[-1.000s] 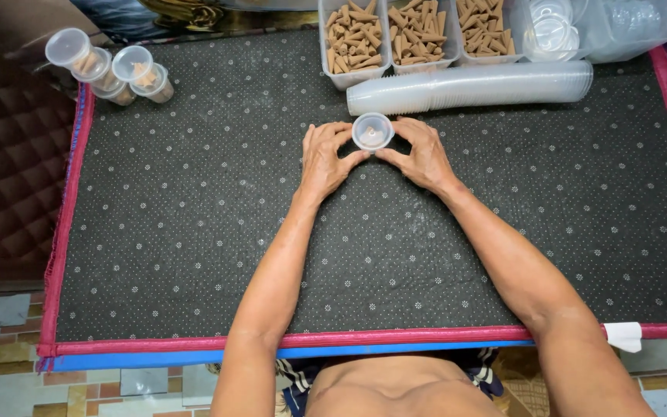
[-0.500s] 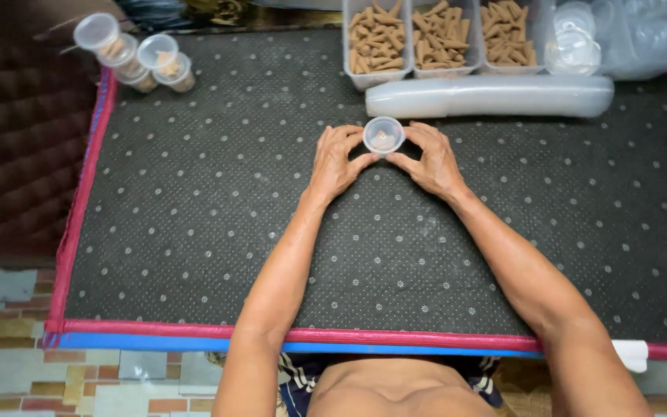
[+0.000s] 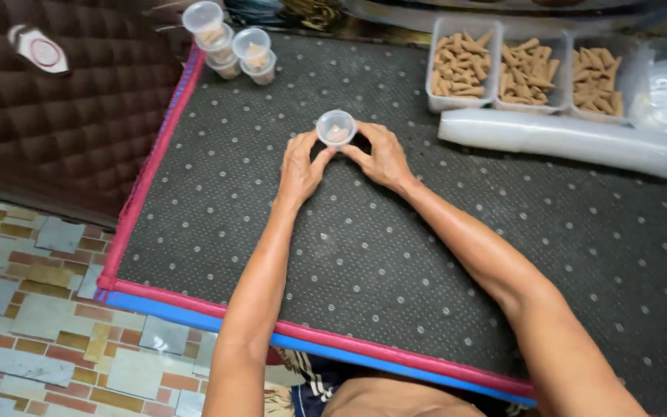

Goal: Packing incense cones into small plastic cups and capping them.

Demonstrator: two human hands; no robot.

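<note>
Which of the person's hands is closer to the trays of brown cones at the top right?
The right hand. It holds the small clear cup from the side facing the cone trays. The left hand grips the cup's other side, farther from the trays.

We see our two forearms bare to the elbow, no sleeves, watches or rings on our left hand (image 3: 300, 166) or right hand (image 3: 382, 157). Our torso looks unclothed, with dark patterned cloth (image 3: 314, 378) showing below at our waist.
</note>
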